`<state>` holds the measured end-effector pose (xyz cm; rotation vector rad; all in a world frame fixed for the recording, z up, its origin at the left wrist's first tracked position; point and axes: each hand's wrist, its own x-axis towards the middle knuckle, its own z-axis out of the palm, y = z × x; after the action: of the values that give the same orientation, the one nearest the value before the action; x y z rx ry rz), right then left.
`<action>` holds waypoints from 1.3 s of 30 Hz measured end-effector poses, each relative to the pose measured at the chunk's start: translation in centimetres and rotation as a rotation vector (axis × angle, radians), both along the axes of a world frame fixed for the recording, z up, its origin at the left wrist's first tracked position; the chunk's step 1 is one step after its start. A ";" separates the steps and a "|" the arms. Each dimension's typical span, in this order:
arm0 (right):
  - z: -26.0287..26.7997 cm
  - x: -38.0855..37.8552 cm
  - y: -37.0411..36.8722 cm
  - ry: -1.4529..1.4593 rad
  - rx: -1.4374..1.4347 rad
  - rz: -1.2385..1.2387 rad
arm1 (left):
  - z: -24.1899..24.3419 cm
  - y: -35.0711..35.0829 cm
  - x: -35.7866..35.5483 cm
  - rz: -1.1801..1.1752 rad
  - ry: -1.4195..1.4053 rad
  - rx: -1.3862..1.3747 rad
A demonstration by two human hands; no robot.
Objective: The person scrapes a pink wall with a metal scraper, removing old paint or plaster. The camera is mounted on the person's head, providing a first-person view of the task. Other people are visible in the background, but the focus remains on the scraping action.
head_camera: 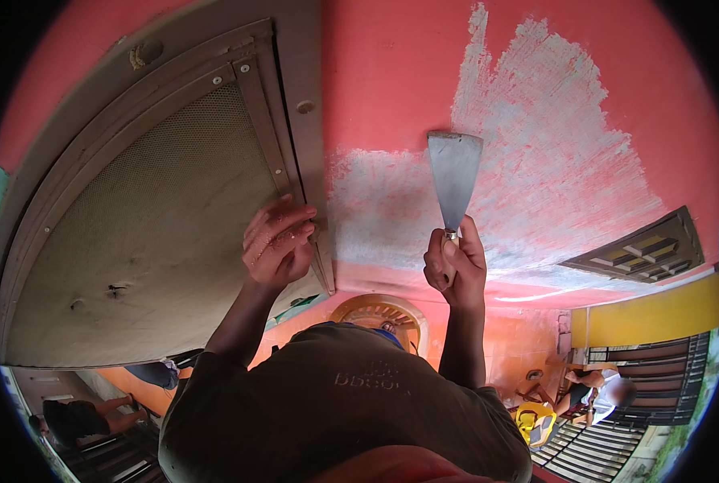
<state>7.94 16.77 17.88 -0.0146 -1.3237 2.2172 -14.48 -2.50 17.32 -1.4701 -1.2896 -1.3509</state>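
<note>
Upright in my right hand point(457, 259) is a putty knife point(456, 175) with a wide metal blade and a pale handle. Its blade tip is over the pink wall point(389, 78), at the edge of a whitish, scraped-looking patch point(552, 102); whether it touches the wall I cannot tell. My left hand point(279, 241) is raised with bent fingers, near the edge of a brown framed mesh screen door point(154, 199). Small pale crumbs stick to its fingers, and I see no tool in it. A second whitish patch point(377, 205) lies between the door frame and the putty knife.
A brown vent grille point(646, 250) is set in the wall at right. Below me stands a curved wooden chair point(389, 305) on the orange tiled floor. A person point(604, 392) sits at lower right beside a yellow bag point(534, 422); another person point(81, 416) is at lower left.
</note>
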 end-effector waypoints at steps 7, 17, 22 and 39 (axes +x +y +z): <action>0.2 0.7 0.3 0.009 0.004 0.017 | 3.0 -5.7 -1.5 0.394 0.276 0.309; -0.6 0.5 1.7 -0.015 0.003 0.126 | 8.2 -12.1 0.4 1.157 0.275 0.401; -0.6 0.7 2.1 -0.049 0.000 0.166 | 8.2 -11.7 1.3 1.176 0.304 0.432; -0.2 2.7 4.0 -0.004 0.089 0.250 | 8.0 -11.3 -0.9 1.076 0.261 0.521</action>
<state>10.65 20.77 17.65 0.1897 -1.4954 2.3591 -15.33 -13.82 25.34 -0.4092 -1.1422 -0.6413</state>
